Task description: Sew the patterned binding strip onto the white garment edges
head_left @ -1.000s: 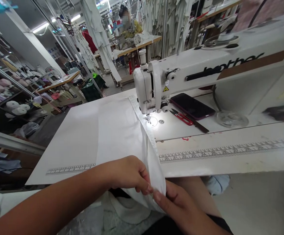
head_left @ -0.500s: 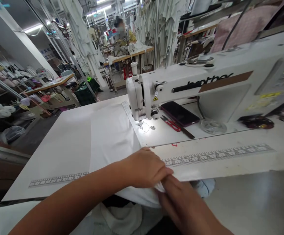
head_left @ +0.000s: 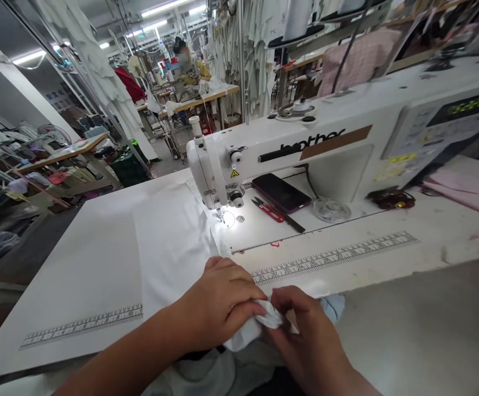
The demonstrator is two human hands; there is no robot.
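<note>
White fabric [head_left: 173, 236] lies on the sewing table and runs under the needle area of a white sewing machine [head_left: 264, 143], then over the table's front edge. My left hand [head_left: 223, 297] pinches a bunched edge of this fabric between thumb and fingers, near the front edge. Just to its right, my right hand [head_left: 305, 324] has thumb and fingers curled round the same bunched edge. The machine's lamp lights the needle plate [head_left: 228, 220], beyond both hands.
Right of the needle lie a dark phone [head_left: 281, 192], red thread snips [head_left: 269, 210] and a clear round dish [head_left: 331, 210]. A printed ruler strip [head_left: 334, 257] runs along the table front. Pink cloth [head_left: 471, 190] is at the right. A person sits at a far table.
The camera view has shifted, so the machine appears further left. My hands have moved slightly apart, and the bunched fabric edge between them now shows.
</note>
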